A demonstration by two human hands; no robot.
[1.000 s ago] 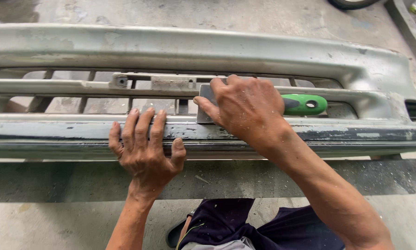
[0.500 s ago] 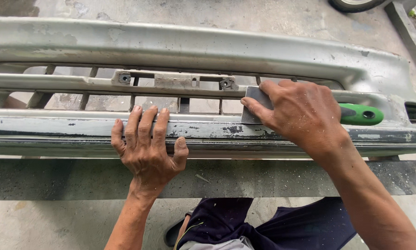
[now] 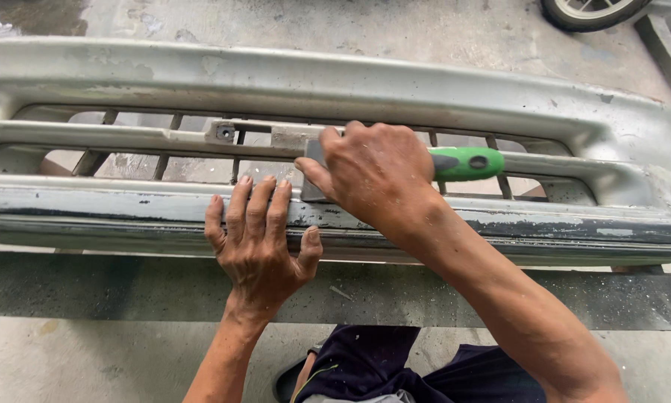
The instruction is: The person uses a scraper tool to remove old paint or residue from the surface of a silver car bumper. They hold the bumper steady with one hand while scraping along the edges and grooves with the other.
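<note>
Scraper (image 3: 432,166) with green handle, blade flat against the grey car bumper (image 3: 499,97), clasped in the right hand (image 3: 372,172); left hand (image 3: 257,239) lies open-palmed, grip wide, on the bumper's lower rail

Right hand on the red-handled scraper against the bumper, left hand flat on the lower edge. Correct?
Not quite: the handle is green, not red, as the head view shows. The right hand grips the green-handled scraper with its blade against the bumper, and the left hand lies flat on the bumper's lower edge.
</note>
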